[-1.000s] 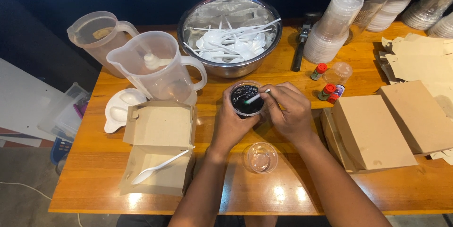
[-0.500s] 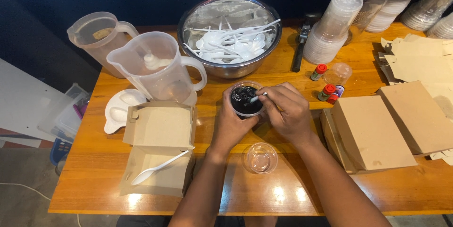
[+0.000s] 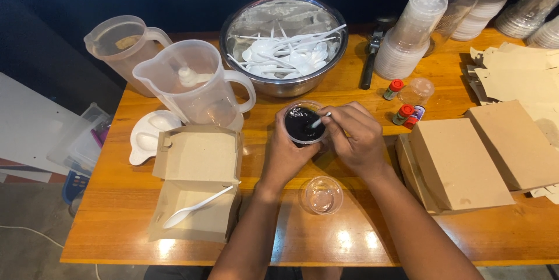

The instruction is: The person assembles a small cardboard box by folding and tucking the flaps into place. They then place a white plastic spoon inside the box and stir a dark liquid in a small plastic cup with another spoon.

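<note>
On the wooden table, head view: left hand is wrapped around a small clear cup of dark, glossy sauce at the middle, and right hand pinches a white plastic spoon dipped in it. Behind sits a steel bowl full of white spoons. An open cardboard box holds one more, plus there's an empty clear cup nearby.

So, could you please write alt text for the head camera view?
The left hand holds a small cup of dark sauce while the right hand dips a white utensil into it, above a wooden table with an open cardboard box and a bowl of plastic spoons.
</note>
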